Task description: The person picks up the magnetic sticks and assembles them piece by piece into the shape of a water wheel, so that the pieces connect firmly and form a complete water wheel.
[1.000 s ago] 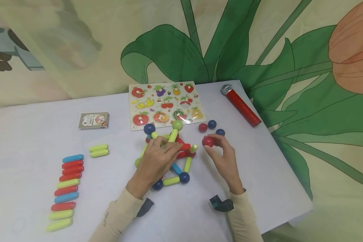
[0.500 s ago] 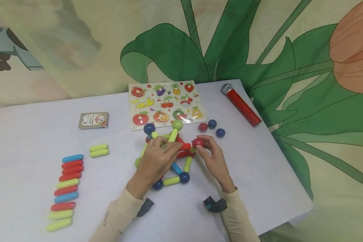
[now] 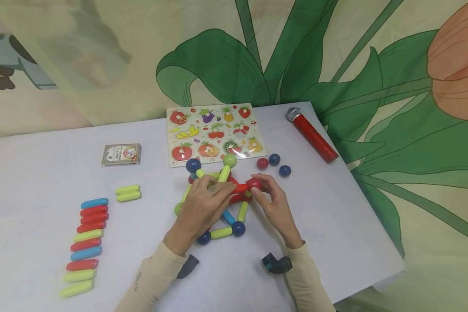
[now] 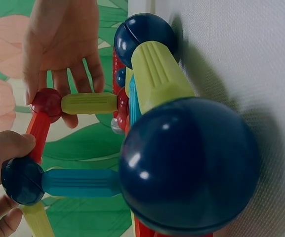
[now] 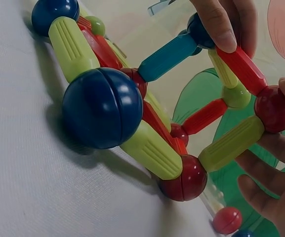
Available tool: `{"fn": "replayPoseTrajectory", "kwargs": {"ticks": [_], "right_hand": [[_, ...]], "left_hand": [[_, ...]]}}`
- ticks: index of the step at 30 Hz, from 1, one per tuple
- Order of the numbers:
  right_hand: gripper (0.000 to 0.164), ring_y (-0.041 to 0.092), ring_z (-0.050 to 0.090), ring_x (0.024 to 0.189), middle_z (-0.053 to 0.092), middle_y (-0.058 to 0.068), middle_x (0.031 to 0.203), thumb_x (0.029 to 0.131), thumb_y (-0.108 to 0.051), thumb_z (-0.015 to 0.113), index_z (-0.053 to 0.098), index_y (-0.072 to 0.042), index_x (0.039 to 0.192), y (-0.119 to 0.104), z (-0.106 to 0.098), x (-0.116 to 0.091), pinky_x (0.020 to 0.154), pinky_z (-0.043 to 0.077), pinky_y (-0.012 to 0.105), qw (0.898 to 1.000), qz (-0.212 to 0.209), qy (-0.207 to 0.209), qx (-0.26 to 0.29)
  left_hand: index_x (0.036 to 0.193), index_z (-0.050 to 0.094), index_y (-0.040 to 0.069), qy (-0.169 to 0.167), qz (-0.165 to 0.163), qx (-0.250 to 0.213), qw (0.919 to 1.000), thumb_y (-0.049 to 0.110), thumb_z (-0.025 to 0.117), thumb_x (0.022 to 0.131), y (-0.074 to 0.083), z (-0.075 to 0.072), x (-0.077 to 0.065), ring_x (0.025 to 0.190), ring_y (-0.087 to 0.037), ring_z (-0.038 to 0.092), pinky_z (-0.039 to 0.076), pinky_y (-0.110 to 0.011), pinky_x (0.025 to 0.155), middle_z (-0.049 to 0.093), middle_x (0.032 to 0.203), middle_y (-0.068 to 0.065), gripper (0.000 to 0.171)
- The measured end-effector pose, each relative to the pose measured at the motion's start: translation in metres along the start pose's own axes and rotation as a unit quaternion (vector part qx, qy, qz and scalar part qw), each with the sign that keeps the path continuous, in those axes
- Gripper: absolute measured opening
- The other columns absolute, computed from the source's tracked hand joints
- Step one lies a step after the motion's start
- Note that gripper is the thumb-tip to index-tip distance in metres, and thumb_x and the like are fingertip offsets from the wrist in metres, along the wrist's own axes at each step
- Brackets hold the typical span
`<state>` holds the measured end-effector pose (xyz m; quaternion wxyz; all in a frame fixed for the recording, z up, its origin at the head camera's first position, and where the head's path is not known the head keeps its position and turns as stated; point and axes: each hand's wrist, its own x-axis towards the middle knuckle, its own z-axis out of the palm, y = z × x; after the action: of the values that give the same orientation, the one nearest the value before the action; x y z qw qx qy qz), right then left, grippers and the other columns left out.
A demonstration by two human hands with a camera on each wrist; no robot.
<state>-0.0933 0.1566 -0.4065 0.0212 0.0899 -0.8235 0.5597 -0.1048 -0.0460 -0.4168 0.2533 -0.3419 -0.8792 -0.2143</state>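
A frame of magnetic rods and balls stands mid-table in the head view. My left hand [image 3: 200,206] grips its upper corner; the thumb lies on a red magnetic rod [image 5: 243,71], with the fingers about a dark blue ball [image 4: 21,181]. Between thumb and fingers, my right hand [image 3: 274,208] pinches a red ball [image 5: 274,109]. That ball meets the red rod's far end and the top of an upright yellow-green rod [image 5: 231,143]. Below, this rod stands on another red ball [image 5: 184,177]. From above, my left hand hides part of the frame.
Several loose rods [image 3: 87,235] lie in a column at the left, near two yellow-green rods [image 3: 128,196]. A card box [image 3: 121,154] and a fruit puzzle board [image 3: 216,134] lie behind. Loose balls [image 3: 274,159] and a red microphone [image 3: 312,135] are at the right.
My right hand has moved left with the red ball, from beside the frame onto the upright yellow-green rod. The red rod now reaches that ball. My left hand has hardly moved.
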Motion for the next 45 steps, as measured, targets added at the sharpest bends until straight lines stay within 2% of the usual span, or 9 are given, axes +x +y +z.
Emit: {"fn": "replayPoseTrajectory", "kwargs": {"ticks": [7, 12, 15, 19, 22, 25, 27, 38, 45], "right_hand": [[0.040, 0.029, 0.058, 0.115, 0.061, 0.015, 0.123, 0.097, -0.012, 0.056, 0.046, -0.005, 0.135, 0.025, 0.000, -0.003, 0.100, 0.044, 0.050, 1.000, 0.000, 0.024, -0.012], [0.025, 0.017, 0.059, 0.101, 0.064, 0.008, 0.107, 0.097, -0.017, 0.056, 0.054, -0.008, 0.120, 0.048, -0.001, -0.014, 0.091, 0.048, 0.037, 0.995, 0.008, 0.089, -0.046], [0.012, 0.014, 0.057, 0.085, 0.063, 0.003, 0.089, 0.094, -0.013, 0.060, 0.057, -0.007, 0.105, 0.049, 0.001, -0.026, 0.079, 0.048, 0.028, 0.993, 0.024, 0.072, -0.094], [0.021, 0.009, 0.051, 0.071, 0.056, -0.009, 0.076, 0.088, -0.021, 0.070, 0.056, -0.016, 0.103, 0.045, 0.010, -0.043, 0.066, 0.045, 0.022, 0.984, 0.048, -0.048, -0.164], [0.032, 0.005, 0.049, 0.067, 0.053, -0.015, 0.074, 0.084, -0.032, 0.074, 0.055, -0.020, 0.106, 0.043, 0.018, -0.049, 0.061, 0.045, 0.020, 0.971, 0.052, -0.117, -0.201], [0.034, 0.004, 0.050, 0.067, 0.054, -0.016, 0.075, 0.082, -0.036, 0.075, 0.054, -0.022, 0.106, 0.043, 0.022, -0.050, 0.060, 0.044, 0.020, 0.966, 0.056, -0.135, -0.214], [0.034, 0.005, 0.050, 0.068, 0.055, -0.016, 0.076, 0.082, -0.034, 0.076, 0.054, -0.022, 0.105, 0.044, 0.022, -0.049, 0.060, 0.045, 0.020, 0.966, 0.060, -0.129, -0.215], [0.028, 0.010, 0.049, 0.067, 0.063, -0.005, 0.087, 0.085, -0.026, 0.073, 0.057, -0.018, 0.107, 0.058, 0.001, -0.030, 0.058, 0.042, 0.024, 0.960, 0.093, -0.027, -0.263], [0.035, 0.012, 0.050, 0.070, 0.064, -0.003, 0.095, 0.088, -0.027, 0.070, 0.058, -0.018, 0.120, 0.061, 0.002, -0.024, 0.060, 0.044, 0.024, 0.959, 0.093, -0.031, -0.265]], "left_hand": [[0.112, 0.071, 0.011, 0.005, -0.016, -0.013, 0.9998, 0.023, 0.081, 0.077, -0.004, -0.009, -0.001, 0.095, -0.023, 0.054, 0.047, -0.032, 0.074, 0.070, 0.109, -0.005, 0.038], [0.108, 0.070, 0.006, 0.041, -0.079, -0.033, 0.9955, 0.016, 0.078, 0.079, -0.022, -0.033, -0.007, 0.093, -0.025, 0.055, 0.048, -0.037, 0.075, 0.067, 0.102, -0.008, 0.031], [0.105, 0.069, 0.004, 0.043, -0.130, -0.037, 0.9899, 0.011, 0.076, 0.082, -0.035, -0.045, -0.015, 0.089, -0.025, 0.057, 0.049, -0.038, 0.076, 0.066, 0.096, -0.009, 0.025], [0.106, 0.065, 0.005, -0.043, -0.220, -0.037, 0.9738, 0.016, 0.072, 0.086, -0.046, -0.053, -0.030, 0.085, -0.025, 0.061, 0.052, -0.040, 0.074, 0.067, 0.093, -0.010, 0.024], [0.111, 0.062, 0.007, -0.157, -0.284, -0.051, 0.9446, 0.022, 0.068, 0.089, -0.051, -0.050, -0.044, 0.086, -0.025, 0.062, 0.054, -0.042, 0.075, 0.068, 0.096, -0.010, 0.027], [0.113, 0.061, 0.010, -0.235, -0.313, -0.078, 0.9166, 0.028, 0.067, 0.090, -0.052, -0.043, -0.056, 0.085, -0.022, 0.061, 0.055, -0.041, 0.076, 0.066, 0.095, -0.006, 0.029], [0.111, 0.062, 0.013, -0.250, -0.314, -0.094, 0.9112, 0.030, 0.068, 0.089, -0.051, -0.038, -0.062, 0.081, -0.018, 0.058, 0.054, -0.037, 0.074, 0.064, 0.092, -0.002, 0.028], [0.111, 0.064, 0.017, -0.227, -0.297, -0.135, 0.9177, 0.026, 0.067, 0.090, -0.039, -0.036, -0.081, 0.095, -0.018, 0.061, 0.053, -0.041, 0.084, 0.065, 0.100, 0.002, 0.023], [0.110, 0.059, 0.001, -0.099, -0.307, 0.057, 0.9448, 0.004, 0.072, 0.081, -0.089, -0.075, -0.104, 0.097, -0.044, 0.054, 0.048, -0.055, 0.073, 0.059, 0.110, -0.025, 0.032]]}}
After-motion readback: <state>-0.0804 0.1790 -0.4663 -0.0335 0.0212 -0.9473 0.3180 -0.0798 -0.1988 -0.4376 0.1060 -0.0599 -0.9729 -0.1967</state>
